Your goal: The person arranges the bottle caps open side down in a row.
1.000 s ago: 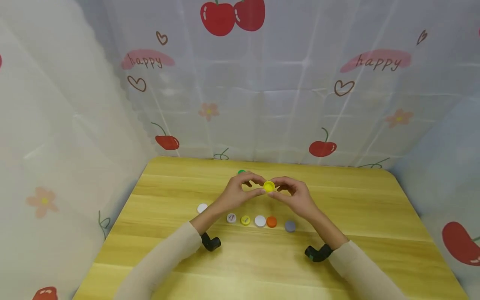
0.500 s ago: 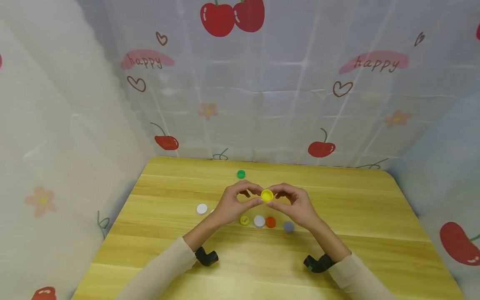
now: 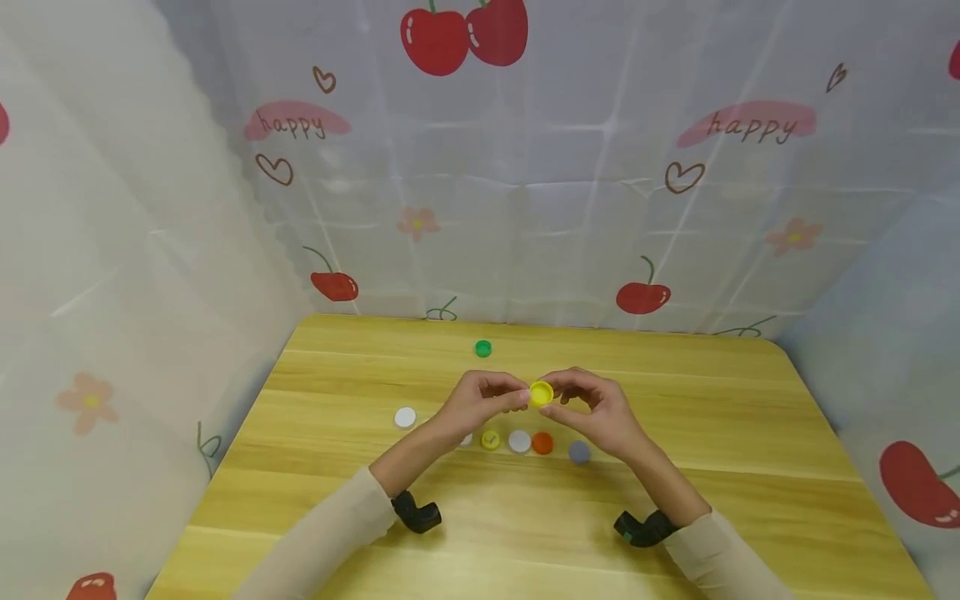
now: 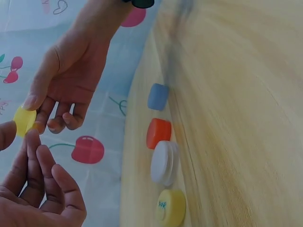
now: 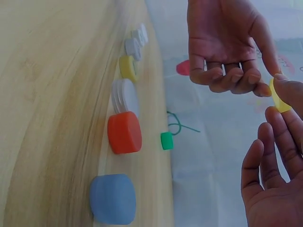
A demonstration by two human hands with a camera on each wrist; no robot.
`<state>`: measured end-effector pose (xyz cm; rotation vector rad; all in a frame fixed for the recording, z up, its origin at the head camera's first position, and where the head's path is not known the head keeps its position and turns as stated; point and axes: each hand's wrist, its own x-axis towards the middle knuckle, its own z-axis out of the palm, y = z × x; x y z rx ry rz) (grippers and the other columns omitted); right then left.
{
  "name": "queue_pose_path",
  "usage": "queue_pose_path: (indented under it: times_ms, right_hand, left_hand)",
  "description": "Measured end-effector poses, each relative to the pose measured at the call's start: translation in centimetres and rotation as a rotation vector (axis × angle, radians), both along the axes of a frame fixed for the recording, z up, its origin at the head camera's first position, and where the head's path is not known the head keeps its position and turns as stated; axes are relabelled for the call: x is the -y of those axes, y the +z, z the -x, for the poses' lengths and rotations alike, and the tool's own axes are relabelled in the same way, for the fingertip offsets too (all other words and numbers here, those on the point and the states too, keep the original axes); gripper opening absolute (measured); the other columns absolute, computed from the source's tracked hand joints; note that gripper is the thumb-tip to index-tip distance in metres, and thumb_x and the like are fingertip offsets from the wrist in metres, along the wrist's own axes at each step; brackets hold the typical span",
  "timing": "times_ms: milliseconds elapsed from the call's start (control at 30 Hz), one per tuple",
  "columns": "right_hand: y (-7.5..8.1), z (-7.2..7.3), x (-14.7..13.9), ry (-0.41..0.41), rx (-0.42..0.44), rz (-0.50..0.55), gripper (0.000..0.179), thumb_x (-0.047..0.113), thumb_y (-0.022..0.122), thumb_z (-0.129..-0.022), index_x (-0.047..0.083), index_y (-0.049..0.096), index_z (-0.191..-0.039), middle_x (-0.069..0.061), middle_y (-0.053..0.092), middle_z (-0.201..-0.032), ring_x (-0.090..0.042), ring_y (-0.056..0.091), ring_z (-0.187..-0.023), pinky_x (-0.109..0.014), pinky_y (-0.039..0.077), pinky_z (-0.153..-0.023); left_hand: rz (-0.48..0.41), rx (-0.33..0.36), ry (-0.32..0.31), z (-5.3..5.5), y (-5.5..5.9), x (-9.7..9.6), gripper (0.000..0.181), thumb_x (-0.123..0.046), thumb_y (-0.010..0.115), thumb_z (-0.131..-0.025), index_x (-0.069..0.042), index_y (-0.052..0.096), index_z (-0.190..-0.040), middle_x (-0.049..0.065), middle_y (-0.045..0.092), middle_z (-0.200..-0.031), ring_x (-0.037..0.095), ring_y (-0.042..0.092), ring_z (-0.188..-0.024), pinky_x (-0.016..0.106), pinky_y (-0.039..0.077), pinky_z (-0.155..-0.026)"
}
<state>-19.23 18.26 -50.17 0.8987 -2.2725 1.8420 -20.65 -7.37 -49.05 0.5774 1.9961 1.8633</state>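
Note:
A small yellow bottle cap [image 3: 542,394] is held above the table between both hands, its hollow side facing the head camera. My left hand [image 3: 480,404] pinches its left edge with thumb and fingertips. On the other edge, the thumb and index finger of my right hand [image 3: 600,408] pinch it too. The left wrist view shows the yellow cap [image 4: 24,121] edge-on between the fingertips of both hands. Below the hands, a row of caps lies on the table: a yellow one [image 3: 491,440], a white one [image 3: 520,442], an orange one [image 3: 543,442] and a grey-blue one [image 3: 579,452].
A green cap [image 3: 483,348] lies near the back of the wooden table [image 3: 360,350]. At the left is a white cap [image 3: 405,417]; another whitish cap [image 3: 467,439] is partly hidden by the left wrist. Cherry-printed curtains [image 3: 517,225] stand behind and beside the table.
Both hands came down the head view with the yellow cap, uncovering the green cap. The held cap then shifted slightly right, and the left thumb moved up its edge.

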Motion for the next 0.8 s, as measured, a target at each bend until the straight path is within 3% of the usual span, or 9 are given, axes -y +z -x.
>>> queue_pose_path:
  times_ms: [100, 233, 500, 633, 800]
  right_hand:
    - [-0.22, -0.08, -0.13, 0.001, 0.012, -0.009, 0.030, -0.004, 0.080, -0.093, 0.009, 0.078, -0.120, -0.010, 0.077, -0.116, -0.027, 0.066, -0.099, -0.024, 0.056, -0.086]
    - [-0.49, -0.16, -0.30, 0.004, 0.016, -0.023, 0.031, -0.002, 0.081, -0.093, 0.010, 0.078, -0.121, -0.010, 0.077, -0.116, -0.026, 0.066, -0.099, -0.025, 0.056, -0.087]
    - [-0.43, -0.30, -0.21, 0.004, 0.032, -0.035, 0.033, 0.000, 0.082, -0.093, 0.013, 0.077, -0.123, -0.009, 0.076, -0.118, -0.024, 0.067, -0.100, -0.026, 0.056, -0.087]
    - [-0.50, -0.36, -0.25, 0.023, 0.048, -0.044, 0.035, 0.001, 0.080, -0.095, 0.013, 0.074, -0.128, -0.010, 0.077, -0.116, -0.022, 0.068, -0.097, -0.028, 0.058, -0.086]
    - [-0.67, -0.18, -0.52, 0.071, 0.150, -0.077, 0.024, 0.008, 0.062, -0.109, 0.008, 0.070, -0.132, -0.019, 0.073, -0.111, -0.027, 0.070, -0.095, -0.033, 0.062, -0.085]
  left_hand:
    - [0.010, 0.052, -0.016, 0.11, -0.01, -0.07, 0.027, -0.023, 0.071, -0.105, -0.001, 0.078, -0.118, -0.005, 0.078, -0.097, 0.023, 0.069, -0.097, 0.052, 0.056, -0.099]
    - [0.024, 0.111, -0.036, 0.22, -0.15, -0.08, 0.026, -0.023, 0.071, -0.104, -0.001, 0.078, -0.117, -0.007, 0.078, -0.096, 0.012, 0.068, -0.093, 0.058, 0.055, -0.104]
    - [0.043, 0.086, -0.043, 0.33, -0.40, 0.02, 0.028, -0.025, 0.071, -0.104, -0.002, 0.078, -0.118, -0.006, 0.078, -0.098, 0.015, 0.069, -0.097, 0.060, 0.054, -0.105]
    - [0.078, -0.040, -0.034, 0.31, -0.82, 0.17, 0.023, -0.025, 0.072, -0.104, -0.009, 0.080, -0.116, 0.000, 0.080, -0.102, 0.023, 0.071, -0.099, 0.055, 0.058, -0.100]
    - [0.193, -0.406, 0.012, 0.15, -0.97, 0.45, 0.015, -0.027, 0.074, -0.103, -0.019, 0.081, -0.113, -0.002, 0.078, -0.105, 0.017, 0.071, -0.095, 0.045, 0.062, -0.089]
